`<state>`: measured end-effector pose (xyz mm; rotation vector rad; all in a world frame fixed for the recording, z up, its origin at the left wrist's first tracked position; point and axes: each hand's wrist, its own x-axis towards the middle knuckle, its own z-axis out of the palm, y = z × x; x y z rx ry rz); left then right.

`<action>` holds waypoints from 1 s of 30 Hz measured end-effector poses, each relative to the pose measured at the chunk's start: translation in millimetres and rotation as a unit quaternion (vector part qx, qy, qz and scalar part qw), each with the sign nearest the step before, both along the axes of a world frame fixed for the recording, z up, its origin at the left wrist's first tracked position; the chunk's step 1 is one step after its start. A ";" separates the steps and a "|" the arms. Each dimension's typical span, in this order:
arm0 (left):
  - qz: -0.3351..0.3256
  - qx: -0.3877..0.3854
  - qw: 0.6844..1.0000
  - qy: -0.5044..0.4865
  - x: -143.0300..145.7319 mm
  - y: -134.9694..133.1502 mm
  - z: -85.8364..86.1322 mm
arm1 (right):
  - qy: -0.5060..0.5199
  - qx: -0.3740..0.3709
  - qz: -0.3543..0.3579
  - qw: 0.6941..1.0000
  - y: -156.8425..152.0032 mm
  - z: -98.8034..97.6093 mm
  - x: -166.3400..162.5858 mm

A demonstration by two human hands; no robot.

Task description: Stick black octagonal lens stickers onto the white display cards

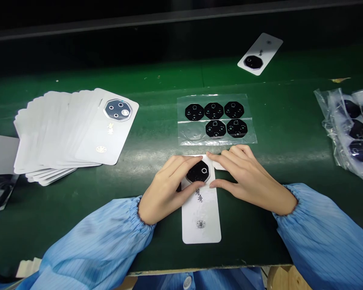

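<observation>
A white phone-back-shaped card (201, 213) with dark lettering and a round emblem lies on the green table in front of me. On its upper end sits a black octagonal lens cover (196, 172) with one ringed hole. My left hand (169, 185) spans this cover, index fingertip at its top edge and thumb at its lower edge. My right hand (245, 177) is at the card's right side, index fingertip at the upper right corner and thumb near the edge. Beneath its curled fingers shows a small white piece (218, 165), mostly hidden, of unclear kind.
Behind the hands lies a clear sheet (191, 131) bearing several black octagonal covers (215, 129). A fanned stack of white cards (87, 133) is at left. One finished-looking card (264, 50) lies at back right; plastic-bagged black covers (358, 129) lie far right.
</observation>
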<state>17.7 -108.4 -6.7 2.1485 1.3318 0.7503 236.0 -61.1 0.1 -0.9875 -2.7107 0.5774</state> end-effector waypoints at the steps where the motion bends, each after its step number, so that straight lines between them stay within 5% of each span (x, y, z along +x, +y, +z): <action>1: 0.001 -0.004 1.000 -0.002 0.0 0.2 0.3 | 0.000 0.001 0.000 1.000 0.1 -0.1 0.1; 20: -0.005 -0.016 1.000 -0.012 0.2 2.4 2.6 | -0.011 0.015 -0.001 1.000 -1.8 0.5 0.1; 26: 0.001 -0.003 1.000 -0.001 1.9 -0.2 1.5 | -0.014 0.017 -0.086 0.996 -13.5 2.5 -4.1; 30: 0.015 -0.001 1.000 -0.004 3.3 -3.9 1.3 | -0.011 -0.006 -0.077 0.997 -16.8 2.4 -4.4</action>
